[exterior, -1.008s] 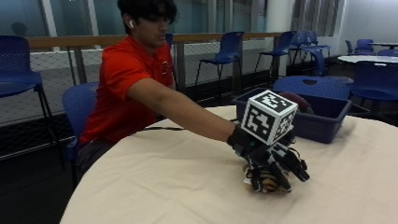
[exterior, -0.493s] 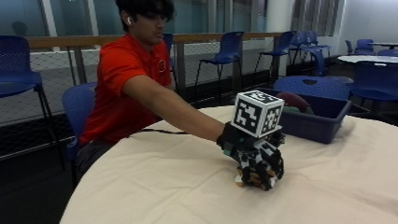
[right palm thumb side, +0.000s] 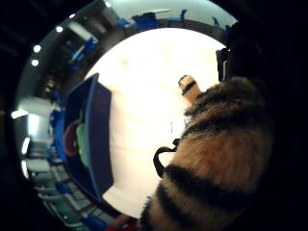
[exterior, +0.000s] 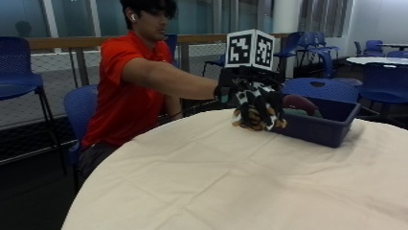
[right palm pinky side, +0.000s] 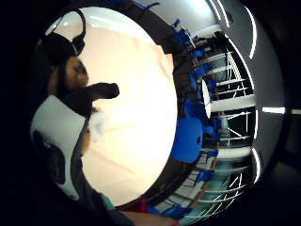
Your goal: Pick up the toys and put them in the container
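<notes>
You work at a round table under a cream cloth, blue chairs and glass walls behind. Your gloved right hand grips a furry striped tiger toy, orange-brown with black bands, lifted off the cloth, just at nine o'clock of the blue container, which holds other toys.

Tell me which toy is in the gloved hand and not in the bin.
The striped tiger plush, gripped by the right hand above the table. The red and green toys lie in the blue container.
</notes>
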